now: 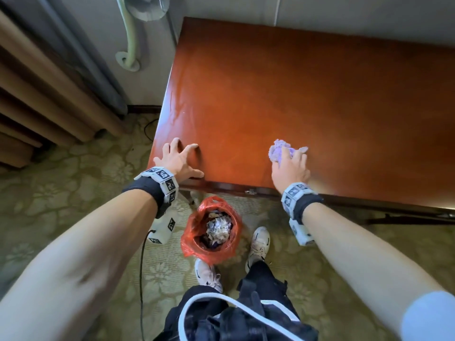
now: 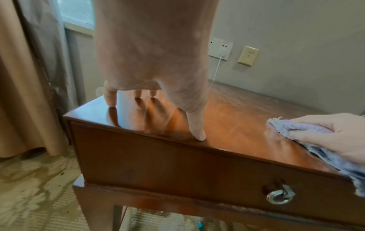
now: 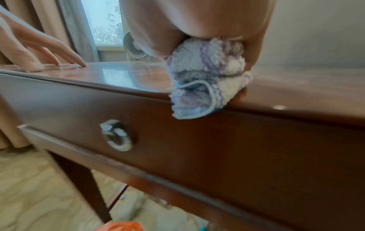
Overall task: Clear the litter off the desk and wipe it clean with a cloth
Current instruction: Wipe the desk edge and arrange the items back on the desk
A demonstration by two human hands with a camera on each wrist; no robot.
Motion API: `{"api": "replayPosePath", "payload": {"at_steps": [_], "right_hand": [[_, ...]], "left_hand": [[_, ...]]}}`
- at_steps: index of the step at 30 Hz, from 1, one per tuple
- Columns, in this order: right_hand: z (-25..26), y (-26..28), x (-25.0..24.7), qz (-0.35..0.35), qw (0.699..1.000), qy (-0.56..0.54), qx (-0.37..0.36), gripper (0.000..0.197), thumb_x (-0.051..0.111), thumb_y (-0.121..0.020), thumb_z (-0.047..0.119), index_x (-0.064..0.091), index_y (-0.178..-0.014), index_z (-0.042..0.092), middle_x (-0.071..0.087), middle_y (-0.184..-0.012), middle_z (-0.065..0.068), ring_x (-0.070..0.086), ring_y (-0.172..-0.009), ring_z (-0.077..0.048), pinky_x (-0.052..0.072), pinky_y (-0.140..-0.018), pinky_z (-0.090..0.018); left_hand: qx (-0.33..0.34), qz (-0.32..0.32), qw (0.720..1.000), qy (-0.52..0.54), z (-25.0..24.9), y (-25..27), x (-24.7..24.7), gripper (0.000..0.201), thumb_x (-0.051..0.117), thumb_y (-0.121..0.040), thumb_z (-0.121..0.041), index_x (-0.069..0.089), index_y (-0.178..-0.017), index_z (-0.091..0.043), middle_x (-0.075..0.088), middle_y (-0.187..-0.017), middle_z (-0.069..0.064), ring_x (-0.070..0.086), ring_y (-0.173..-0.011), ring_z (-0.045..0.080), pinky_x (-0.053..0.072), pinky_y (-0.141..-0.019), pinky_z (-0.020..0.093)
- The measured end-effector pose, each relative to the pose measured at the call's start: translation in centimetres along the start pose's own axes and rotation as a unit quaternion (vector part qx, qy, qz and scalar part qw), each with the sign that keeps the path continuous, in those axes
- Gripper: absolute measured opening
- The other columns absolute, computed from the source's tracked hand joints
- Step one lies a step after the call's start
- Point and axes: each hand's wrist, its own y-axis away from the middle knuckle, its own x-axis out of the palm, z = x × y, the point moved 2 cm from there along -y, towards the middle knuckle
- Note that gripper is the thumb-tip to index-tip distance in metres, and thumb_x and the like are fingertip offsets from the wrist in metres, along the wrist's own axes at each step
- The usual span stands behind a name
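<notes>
A glossy red-brown wooden desk (image 1: 307, 94) fills the upper right of the head view. My right hand (image 1: 290, 166) grips a bunched purple-and-white cloth (image 1: 279, 150) near the desk's front edge; part of the cloth (image 3: 205, 81) hangs over that edge. At the desk's front left corner my left hand (image 1: 179, 158) rests with its fingers spread, the fingertips (image 2: 199, 136) touching the wood. On the floor below the desk stands a bin lined with a red bag (image 1: 211, 230), with crumpled paper litter (image 1: 219, 228) inside.
A ring pull (image 2: 279, 197) hangs on the desk drawer front. Curtains (image 1: 37, 89) and a window lie to the left. A wall socket (image 2: 220, 48) with a white cable sits behind the desk. My feet (image 1: 258, 242) stand on patterned carpet beside the bin.
</notes>
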Motion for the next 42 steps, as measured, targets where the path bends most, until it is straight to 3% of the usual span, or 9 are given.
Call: {"api": "replayPosePath", "payload": {"at_steps": [3, 6, 9, 17, 23, 31, 37, 42], "right_hand": [[3.5, 2.8, 1.2, 0.018, 0.997, 0.013, -0.078, 0.048, 0.045, -0.096, 0.029, 0.040, -0.143, 0.020, 0.030, -0.147, -0.024, 0.036, -0.127, -0.034, 0.046, -0.083, -0.042], [6.6, 5.9, 2.7, 0.050, 0.985, 0.024, -0.164, 0.050, 0.045, -0.093, 0.026, 0.039, -0.143, 0.021, 0.027, -0.150, -0.026, 0.038, -0.124, -0.033, 0.049, -0.081, -0.041], [8.8, 8.1, 3.8, 0.081, 0.972, 0.024, -0.219, 0.051, 0.049, -0.092, 0.026, 0.041, -0.143, 0.022, 0.036, -0.145, -0.019, 0.040, -0.121, -0.030, 0.046, -0.075, -0.037], [10.6, 9.0, 1.3, 0.072, 0.969, 0.010, -0.236, 0.051, 0.049, -0.094, 0.033, 0.039, -0.144, 0.030, 0.044, -0.132, -0.006, 0.039, -0.121, -0.024, 0.045, -0.077, -0.034], [10.9, 8.8, -3.8, 0.024, 0.977, -0.013, -0.209, 0.048, 0.050, -0.092, 0.037, 0.046, -0.139, 0.030, 0.048, -0.124, 0.001, 0.041, -0.119, -0.020, 0.043, -0.082, -0.033], [7.8, 6.8, -11.8, -0.046, 0.989, -0.033, -0.140, 0.046, 0.046, -0.094, 0.039, 0.044, -0.140, 0.032, 0.050, -0.126, -0.001, 0.042, -0.121, -0.020, 0.042, -0.088, -0.035], [1.8, 4.3, -17.3, -0.101, 0.988, -0.055, -0.101, 0.043, 0.042, -0.097, 0.042, 0.046, -0.139, 0.034, 0.053, -0.121, 0.000, 0.046, -0.116, -0.019, 0.042, -0.089, -0.034], [-7.4, 2.6, -20.4, -0.117, 0.991, -0.061, -0.026, 0.037, 0.038, -0.098, 0.041, 0.053, -0.131, 0.033, 0.055, -0.113, -0.001, 0.049, -0.109, -0.021, 0.040, -0.083, -0.032]], "left_hand": [[-0.001, -0.017, 1.000, 0.013, 1.0, 0.7, 0.1, 0.083, 0.073, -0.074, -0.063, 0.030, -0.143, -0.048, 0.014, -0.153, 0.002, 0.014, -0.141, 0.027, 0.028, -0.107, 0.060], [-0.003, -0.026, 0.999, 0.027, 2.3, 1.7, -0.1, 0.078, 0.073, -0.076, -0.060, 0.033, -0.142, -0.047, 0.016, -0.153, 0.003, 0.015, -0.141, 0.028, 0.028, -0.107, 0.059], [-0.013, -0.033, 0.999, 0.033, 3.4, 2.9, -0.4, 0.078, 0.071, -0.077, -0.061, 0.032, -0.144, -0.048, 0.015, -0.155, 0.002, 0.014, -0.142, 0.028, 0.028, -0.107, 0.059], [-0.012, -0.059, 0.995, 0.076, 5.0, 5.2, -2.7, 0.075, 0.064, -0.079, -0.068, 0.030, -0.144, -0.051, 0.014, -0.160, 0.002, 0.013, -0.145, 0.028, 0.027, -0.107, 0.061], [0.029, -0.085, 0.991, 0.101, 3.6, 5.8, -6.4, 0.072, 0.063, -0.080, -0.068, 0.032, -0.143, -0.051, 0.015, -0.160, 0.001, 0.015, -0.145, 0.027, 0.027, -0.108, 0.060], [0.116, -0.122, 0.980, 0.106, -3.0, 6.5, -11.6, 0.064, 0.055, -0.086, -0.066, 0.034, -0.143, -0.049, 0.022, -0.158, 0.002, 0.021, -0.143, 0.028, 0.033, -0.108, 0.060], [0.176, -0.135, 0.970, 0.102, -11.0, 7.0, -13.5, 0.055, 0.054, -0.088, -0.062, 0.039, -0.139, -0.047, 0.027, -0.156, 0.001, 0.025, -0.140, 0.028, 0.037, -0.105, 0.059], [0.212, -0.113, 0.966, 0.098, -19.4, 7.5, -13.1, 0.055, 0.054, -0.088, -0.061, 0.039, -0.139, -0.047, 0.023, -0.157, -0.002, 0.022, -0.142, 0.029, 0.038, -0.105, 0.060]]}}
